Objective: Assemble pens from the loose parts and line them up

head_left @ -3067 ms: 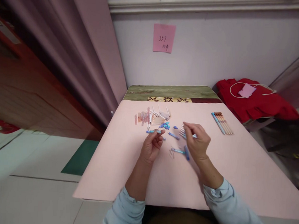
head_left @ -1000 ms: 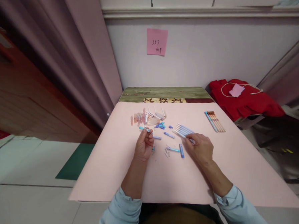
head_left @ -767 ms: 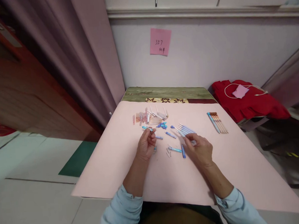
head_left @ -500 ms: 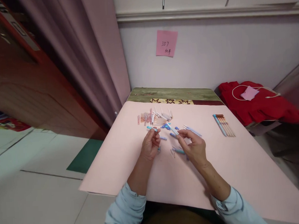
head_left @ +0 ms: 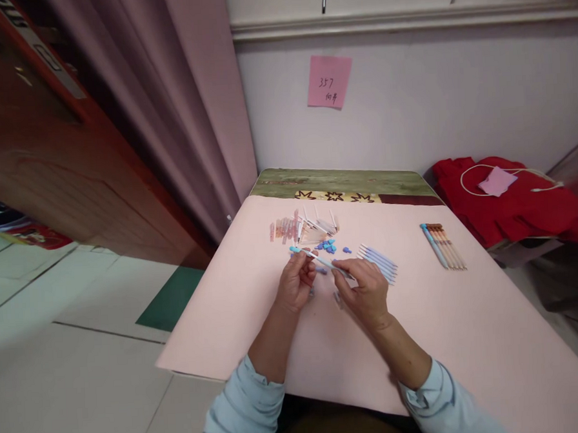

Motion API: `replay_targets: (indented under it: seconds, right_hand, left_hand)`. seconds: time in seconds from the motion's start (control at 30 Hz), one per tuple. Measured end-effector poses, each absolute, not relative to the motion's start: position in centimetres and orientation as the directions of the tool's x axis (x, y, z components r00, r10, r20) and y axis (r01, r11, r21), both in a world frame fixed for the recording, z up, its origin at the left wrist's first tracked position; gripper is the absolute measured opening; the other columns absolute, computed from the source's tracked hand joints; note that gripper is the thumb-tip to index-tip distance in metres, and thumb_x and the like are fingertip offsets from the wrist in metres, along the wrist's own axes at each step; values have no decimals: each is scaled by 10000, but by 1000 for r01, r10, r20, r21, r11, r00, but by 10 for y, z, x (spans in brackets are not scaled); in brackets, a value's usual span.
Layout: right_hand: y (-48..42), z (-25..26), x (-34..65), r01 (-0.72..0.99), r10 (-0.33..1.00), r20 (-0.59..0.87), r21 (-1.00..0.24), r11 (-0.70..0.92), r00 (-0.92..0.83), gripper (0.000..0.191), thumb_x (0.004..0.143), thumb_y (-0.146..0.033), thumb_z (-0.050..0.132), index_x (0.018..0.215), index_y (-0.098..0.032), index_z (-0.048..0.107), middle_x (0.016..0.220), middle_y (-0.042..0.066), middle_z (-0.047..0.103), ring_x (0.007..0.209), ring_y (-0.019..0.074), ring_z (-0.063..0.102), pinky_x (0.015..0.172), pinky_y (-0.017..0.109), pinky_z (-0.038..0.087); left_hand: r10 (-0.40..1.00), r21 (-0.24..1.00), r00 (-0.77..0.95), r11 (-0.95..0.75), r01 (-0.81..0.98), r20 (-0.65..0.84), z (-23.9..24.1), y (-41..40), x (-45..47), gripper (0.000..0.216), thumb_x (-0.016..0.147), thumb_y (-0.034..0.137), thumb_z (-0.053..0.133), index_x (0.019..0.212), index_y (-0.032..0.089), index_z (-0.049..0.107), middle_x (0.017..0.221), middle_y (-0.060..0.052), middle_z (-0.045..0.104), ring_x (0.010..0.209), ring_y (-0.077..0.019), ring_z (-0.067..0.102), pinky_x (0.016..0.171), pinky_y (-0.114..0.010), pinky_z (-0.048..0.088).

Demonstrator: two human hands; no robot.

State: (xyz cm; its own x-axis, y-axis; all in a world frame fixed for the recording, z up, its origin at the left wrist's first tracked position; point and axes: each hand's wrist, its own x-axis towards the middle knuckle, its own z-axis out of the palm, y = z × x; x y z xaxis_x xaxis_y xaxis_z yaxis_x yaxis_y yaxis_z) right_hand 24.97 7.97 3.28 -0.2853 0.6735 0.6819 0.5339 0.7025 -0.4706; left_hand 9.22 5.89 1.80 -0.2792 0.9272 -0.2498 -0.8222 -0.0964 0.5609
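Between the fingertips of my left hand is a small bright-blue pen top. My right hand pinches a pale blue pen barrel, its far end brought up to the pen top. Whether the two parts are joined, I cannot tell. Just beyond my hands lies a pile of small blue pen tops, with a single blue piece to its right. Several pale blue pen barrels lie side by side beyond my right hand. Small clear pieces lie partly hidden below my hands.
Clear and pinkish pen parts and thin white sticks are heaped farther back. A row of pens, one blue and several brown-topped, lies to the right on the pink table covering. Red cloth with a cable lies beyond.
My right hand has moved left and brought the barrel up to the pen top in my left hand. The row of pale blue barrels is now less covered. The view has shifted slightly.
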Motion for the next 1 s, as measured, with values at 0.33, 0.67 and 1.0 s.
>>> replay_targets:
  seconds: [0.33, 0.67, 1.0]
  right_hand:
    - [79, 33, 252, 536, 659, 700, -458, 710, -275, 164, 897, -273, 566, 933, -230, 720, 847, 29, 737, 794, 170, 656, 757, 306, 429]
    - [79, 30, 252, 429, 682, 690, -554, 713, -243, 177, 925, -262, 562, 1024, -246, 708, 923, 46, 683, 810, 154, 655, 721, 283, 529]
    - [76, 33, 249, 360, 598, 781, -513, 779, -181, 196, 905, -158, 571, 1047, -239, 678, 988, 54, 690, 954, 179, 667, 868, 347, 561]
  left_hand:
    - [925, 557, -285, -103, -824, -250, 17, 60, 92, 186, 765, 218, 755, 876, 117, 645, 825, -43, 704, 541, -37, 567, 450, -109, 450]
    - [944, 622, -262, -84, -779, -200, 21, 57, 95, 203, 756, 232, 772, 881, 118, 659, 851, -49, 712, 557, -45, 589, 483, -123, 483]
    - [939, 642, -269, -72, -763, -215, 24, 56, 98, 230, 728, 238, 794, 871, 118, 659, 847, -49, 719, 554, -51, 600, 482, -129, 498]
